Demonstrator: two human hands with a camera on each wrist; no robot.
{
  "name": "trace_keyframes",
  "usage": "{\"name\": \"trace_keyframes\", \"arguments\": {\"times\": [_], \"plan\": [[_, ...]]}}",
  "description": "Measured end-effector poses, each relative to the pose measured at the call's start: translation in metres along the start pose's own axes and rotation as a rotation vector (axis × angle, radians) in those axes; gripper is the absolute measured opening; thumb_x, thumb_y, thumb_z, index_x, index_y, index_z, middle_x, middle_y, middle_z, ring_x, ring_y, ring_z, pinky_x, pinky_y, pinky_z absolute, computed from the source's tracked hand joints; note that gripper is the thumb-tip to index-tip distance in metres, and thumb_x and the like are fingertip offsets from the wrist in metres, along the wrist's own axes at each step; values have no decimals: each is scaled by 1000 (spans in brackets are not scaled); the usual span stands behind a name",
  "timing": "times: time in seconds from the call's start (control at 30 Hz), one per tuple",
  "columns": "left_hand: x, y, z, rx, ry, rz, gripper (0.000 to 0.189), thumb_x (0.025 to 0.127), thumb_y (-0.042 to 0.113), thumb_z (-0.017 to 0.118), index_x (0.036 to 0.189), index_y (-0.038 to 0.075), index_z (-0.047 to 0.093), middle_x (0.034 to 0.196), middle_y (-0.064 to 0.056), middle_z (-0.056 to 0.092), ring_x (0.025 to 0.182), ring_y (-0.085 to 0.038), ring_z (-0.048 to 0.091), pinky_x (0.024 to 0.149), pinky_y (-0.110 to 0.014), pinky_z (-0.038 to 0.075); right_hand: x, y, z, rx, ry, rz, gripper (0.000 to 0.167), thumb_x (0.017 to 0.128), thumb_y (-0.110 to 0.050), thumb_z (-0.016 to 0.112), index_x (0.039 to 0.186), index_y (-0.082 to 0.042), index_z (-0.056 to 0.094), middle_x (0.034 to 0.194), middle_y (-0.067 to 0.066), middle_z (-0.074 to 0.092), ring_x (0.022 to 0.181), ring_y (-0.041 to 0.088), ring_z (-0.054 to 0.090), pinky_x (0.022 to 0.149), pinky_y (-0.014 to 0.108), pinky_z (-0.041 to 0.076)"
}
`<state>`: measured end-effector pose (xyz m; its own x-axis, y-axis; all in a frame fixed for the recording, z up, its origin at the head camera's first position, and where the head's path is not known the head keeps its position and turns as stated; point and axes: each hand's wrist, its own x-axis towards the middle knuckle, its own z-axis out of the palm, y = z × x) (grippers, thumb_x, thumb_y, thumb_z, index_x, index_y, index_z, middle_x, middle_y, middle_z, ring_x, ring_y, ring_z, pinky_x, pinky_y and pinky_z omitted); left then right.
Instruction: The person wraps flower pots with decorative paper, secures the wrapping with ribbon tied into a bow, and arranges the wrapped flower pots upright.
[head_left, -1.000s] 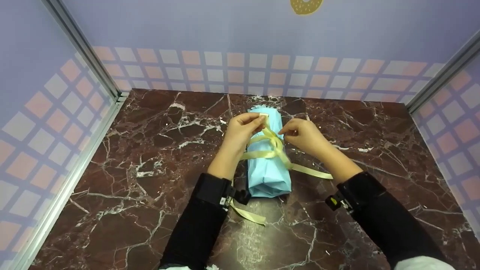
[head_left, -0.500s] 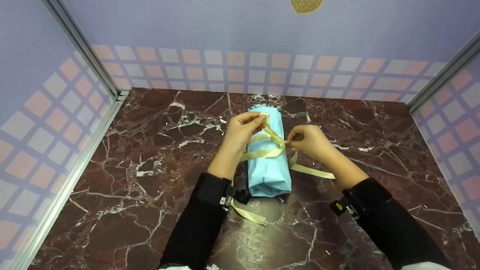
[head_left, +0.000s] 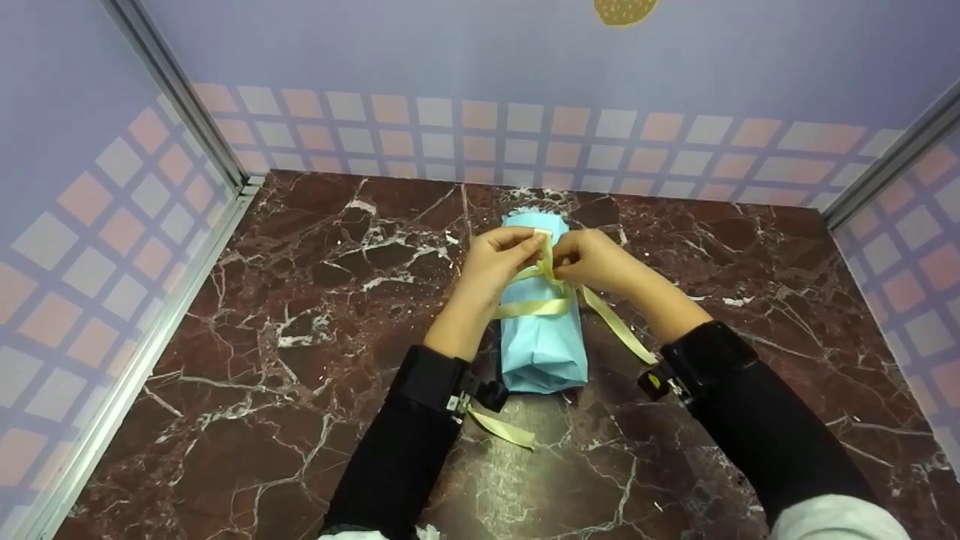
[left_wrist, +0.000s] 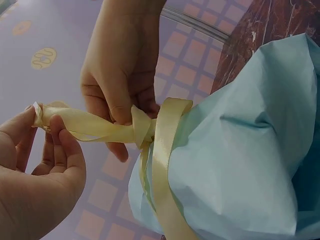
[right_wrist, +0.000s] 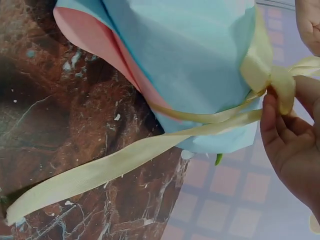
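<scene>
A light blue paper-wrapped bundle [head_left: 541, 337] lies lengthwise on the table, a yellow ribbon [head_left: 534, 308] passed round its middle. My left hand [head_left: 496, 266] pinches a folded loop of that ribbon between thumb and fingers, as the left wrist view shows at the loop's end [left_wrist: 52, 117]. My right hand [head_left: 592, 259] pinches the ribbon close to the knot [right_wrist: 270, 87], just above the paper. One ribbon tail [right_wrist: 90, 175] trails to the right of the bundle. Pink lining [right_wrist: 95, 40] shows at the paper's edge in the right wrist view.
The brown marbled table [head_left: 337, 435] reaches back to a lilac wall with pink and white squares [head_left: 480, 115]. Side panels stand left and right. Another ribbon end [head_left: 504, 430] lies near the left wrist. A small green tip [right_wrist: 218, 159] pokes out beyond the paper.
My right hand first drew back right with ribbon at the knot, then came in close to my left hand. The right tail swung to a steeper slant. My left hand keeps its pinch.
</scene>
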<state>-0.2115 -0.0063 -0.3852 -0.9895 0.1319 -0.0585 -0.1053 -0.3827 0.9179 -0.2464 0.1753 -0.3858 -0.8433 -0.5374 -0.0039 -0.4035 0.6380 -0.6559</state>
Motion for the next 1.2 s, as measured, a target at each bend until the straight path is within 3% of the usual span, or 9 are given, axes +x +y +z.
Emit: {"name": "trace_keyframes", "arguments": {"times": [0.2, 0.33, 0.47, 0.67, 0.83, 0.93, 1.1, 1.2], "plan": [[-2, -2, 0, 14, -2, -20, 21, 90, -5, 65, 108, -14, 65, 84, -7, 65, 73, -14, 63, 83, -29, 55, 0, -1, 4, -105, -15, -79, 6, 80, 4, 71, 79, -1, 75, 79, 7, 57, 75, 22, 51, 66, 34, 45], [-2, -3, -1, 34, -6, -20, 20, 90, -2, 66, 107, -13, 66, 82, -6, 65, 74, -14, 63, 83, -30, 55, 0, 0, 6, -161, 49, -115, 5, 79, 3, 75, 79, -1, 73, 82, 7, 55, 74, 22, 53, 66, 35, 47], [-2, -3, -1, 21, -3, -25, 20, 90, -2, 66, 107, -12, 66, 84, -6, 65, 74, -14, 63, 84, -30, 55, -1, 4, 6, -118, 120, -137, 7, 77, 5, 75, 78, -1, 72, 85, 8, 59, 73, 21, 55, 64, 33, 49], [0, 0, -4, 11, -4, -6, 17, 89, -2, 67, 104, -10, 68, 86, -7, 66, 75, -15, 63, 83, -29, 55, -6, 11, 5, 127, 182, 8, 7, 79, 3, 73, 84, -2, 76, 79, 6, 69, 68, 16, 61, 60, 24, 52], [2, 3, -9, 12, 11, 15, 14, 88, -3, 67, 101, -8, 69, 85, -8, 66, 73, -14, 63, 81, -29, 55, -7, 14, 1, 282, 271, 143, 11, 84, -3, 74, 94, 1, 75, 87, 11, 71, 73, 16, 65, 66, 27, 56], [2, 3, -11, 12, 17, 17, 13, 89, -2, 67, 101, -8, 69, 84, -8, 67, 73, -14, 63, 81, -28, 55, -7, 14, 1, 274, 296, 168, 15, 86, -1, 71, 99, 2, 75, 91, 12, 70, 75, 15, 63, 66, 25, 54], [4, 2, -13, 9, 31, 20, 12, 89, -3, 67, 100, -9, 69, 82, -7, 66, 71, -13, 63, 78, -27, 55, -6, 14, 6, 164, 291, 184, 11, 86, -2, 70, 95, 0, 77, 90, 10, 68, 72, 16, 58, 61, 22, 48], [5, 1, -14, 7, 35, 15, 13, 89, -3, 67, 100, -9, 68, 83, -7, 66, 71, -13, 63, 77, -26, 55, -7, 15, 9, 186, 335, 243, 9, 87, -6, 71, 93, 0, 75, 87, 10, 69, 70, 18, 61, 60, 23, 51]]}}
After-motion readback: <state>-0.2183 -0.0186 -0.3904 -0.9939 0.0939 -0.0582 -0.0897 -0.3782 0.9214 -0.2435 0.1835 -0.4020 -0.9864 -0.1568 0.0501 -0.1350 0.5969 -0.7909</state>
